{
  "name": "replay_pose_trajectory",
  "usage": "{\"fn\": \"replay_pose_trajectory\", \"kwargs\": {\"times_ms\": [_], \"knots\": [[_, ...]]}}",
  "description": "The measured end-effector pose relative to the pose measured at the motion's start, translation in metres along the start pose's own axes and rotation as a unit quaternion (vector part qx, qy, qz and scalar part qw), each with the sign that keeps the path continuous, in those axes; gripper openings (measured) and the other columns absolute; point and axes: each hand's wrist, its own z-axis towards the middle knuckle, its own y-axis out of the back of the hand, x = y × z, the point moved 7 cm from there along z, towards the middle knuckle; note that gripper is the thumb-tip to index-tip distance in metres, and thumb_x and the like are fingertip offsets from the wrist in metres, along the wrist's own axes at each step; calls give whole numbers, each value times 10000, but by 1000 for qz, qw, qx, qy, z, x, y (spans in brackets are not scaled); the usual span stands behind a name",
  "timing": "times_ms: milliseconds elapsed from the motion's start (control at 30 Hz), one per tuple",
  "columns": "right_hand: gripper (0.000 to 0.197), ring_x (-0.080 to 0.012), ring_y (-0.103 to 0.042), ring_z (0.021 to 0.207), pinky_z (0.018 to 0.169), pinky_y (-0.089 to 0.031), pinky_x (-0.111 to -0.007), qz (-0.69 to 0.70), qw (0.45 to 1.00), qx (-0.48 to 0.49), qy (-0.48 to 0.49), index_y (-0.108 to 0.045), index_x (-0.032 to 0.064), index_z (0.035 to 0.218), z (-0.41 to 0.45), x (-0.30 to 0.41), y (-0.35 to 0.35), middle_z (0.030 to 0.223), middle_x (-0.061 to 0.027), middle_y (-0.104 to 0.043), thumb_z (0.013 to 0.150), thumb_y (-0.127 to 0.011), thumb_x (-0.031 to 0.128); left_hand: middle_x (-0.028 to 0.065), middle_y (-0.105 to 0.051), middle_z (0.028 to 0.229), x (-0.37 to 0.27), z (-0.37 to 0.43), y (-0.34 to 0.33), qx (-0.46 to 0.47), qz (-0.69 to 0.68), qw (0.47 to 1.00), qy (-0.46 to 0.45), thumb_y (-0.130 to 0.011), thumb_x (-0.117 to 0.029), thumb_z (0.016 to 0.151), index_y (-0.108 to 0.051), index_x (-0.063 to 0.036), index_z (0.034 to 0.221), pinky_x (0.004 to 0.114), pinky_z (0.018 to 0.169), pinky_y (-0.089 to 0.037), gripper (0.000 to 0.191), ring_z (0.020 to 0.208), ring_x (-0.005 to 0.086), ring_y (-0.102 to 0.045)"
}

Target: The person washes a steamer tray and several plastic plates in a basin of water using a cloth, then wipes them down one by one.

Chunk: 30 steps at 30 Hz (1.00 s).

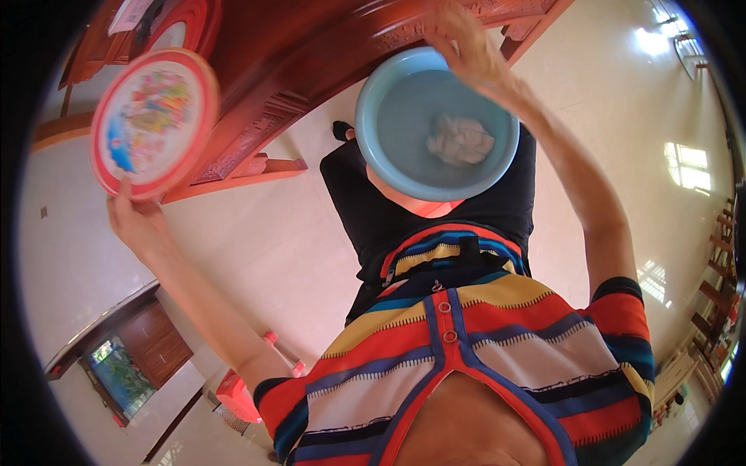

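My left hand (137, 221) grips the lower rim of a round tray (154, 125), thumb on its face. The tray has a red rim and a colourful printed picture on white, slightly blurred, and is tilted up beside the wooden table. Between my knees is a light blue plastic basin (367, 151) with water in it. A crumpled pale cloth (463, 141) lies in the water. My right hand (463, 49) is above the basin's far right rim, by the table edge, blurred, its fingers apart with nothing visible in them.
A carved reddish-brown wooden table (280, 52) stands in front of me. More red-rimmed round trays (192, 29) are on its left part. Something red (440, 208) shows under the basin. A pink-red plastic object (239, 396) is on the pale tiled floor (262, 250) behind my left arm.
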Motion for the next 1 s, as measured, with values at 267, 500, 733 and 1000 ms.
{"fn": "replay_pose_trajectory", "kwargs": {"times_ms": [267,500,733,1000], "knots": [[563,-347,-277,1264,879,-282,-666,-168,886,406,-152,-423,155,1286,-196,-31,-119,1373,-138,-306,760,-615,205,66,-537,952,156,-165,-132,268,136,947,114,-593,-72,818,-497,17,971,269,720,-467,201,847,124,-524],[597,-391,-321,1226,876,-315,-643,-282,862,364,-210,-407,155,1310,-216,-63,-123,1404,-130,-267,750,-591,252,146,-606,893,236,-192,-194,278,234,927,95,-575,-99,787,-510,48,937,309,709,-467,220,771,192,-590],[552,-337,-498,1088,912,-415,-370,226,841,138,-472,-423,65,1256,-207,-80,-114,1204,-222,-470,743,-598,168,104,-609,895,303,-218,-188,253,112,915,293,-546,-151,868,-543,28,1025,336,695,-506,238,813,174,-594],[532,-357,-396,1189,1004,-325,-396,195,952,79,-221,-429,-12,1234,-189,3,-128,1276,-217,-407,734,-589,71,95,-559,1062,330,-257,-203,243,-27,837,489,-346,-172,950,-475,-47,1179,385,672,-534,291,915,209,-580]]}}
